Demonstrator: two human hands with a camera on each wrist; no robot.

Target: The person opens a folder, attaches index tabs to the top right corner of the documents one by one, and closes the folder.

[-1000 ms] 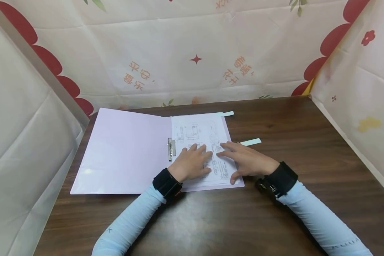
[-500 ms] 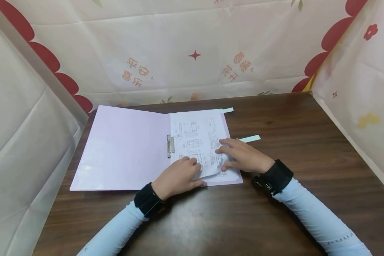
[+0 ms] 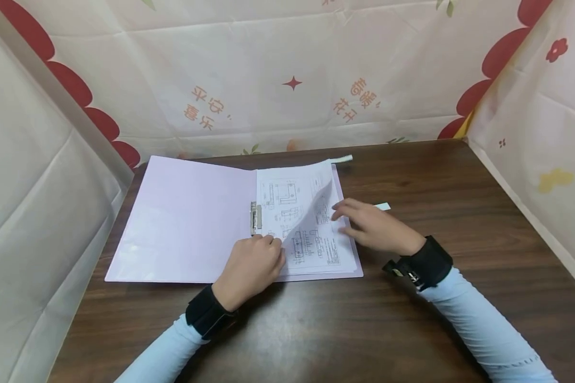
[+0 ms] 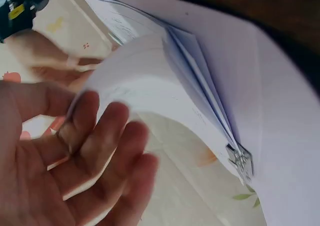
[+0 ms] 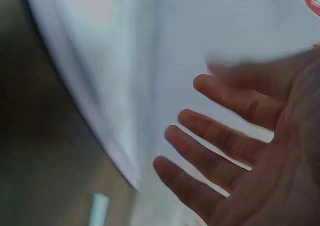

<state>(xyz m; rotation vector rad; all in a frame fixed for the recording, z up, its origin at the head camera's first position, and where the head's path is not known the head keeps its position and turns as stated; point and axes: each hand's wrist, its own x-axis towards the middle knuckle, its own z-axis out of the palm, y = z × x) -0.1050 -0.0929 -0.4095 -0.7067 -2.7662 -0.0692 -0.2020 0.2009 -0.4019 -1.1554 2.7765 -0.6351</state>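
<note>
A lilac folder lies open on the table, printed sheets in its right half. My left hand pinches the near corner of the top sheet between thumb and index finger and holds it lifted and curled to the left. In the left wrist view the raised sheet arches over the stack. A page with line drawings shows beneath it. A metal clip fastens the papers at the spine. Over the stack's right edge hovers my right hand, fingers spread and relaxed, holding nothing.
Pale green tabs stick out past the folder's right side, one at the far corner and another beside the right hand. Brown wooden tabletop surrounds the folder. Printed white cloth walls off the back and sides.
My left hand has gone from lying flat on the page to gripping its corner and drawing it leftward. The sheet has lifted, baring the page below. The right hand has come off the paper.
</note>
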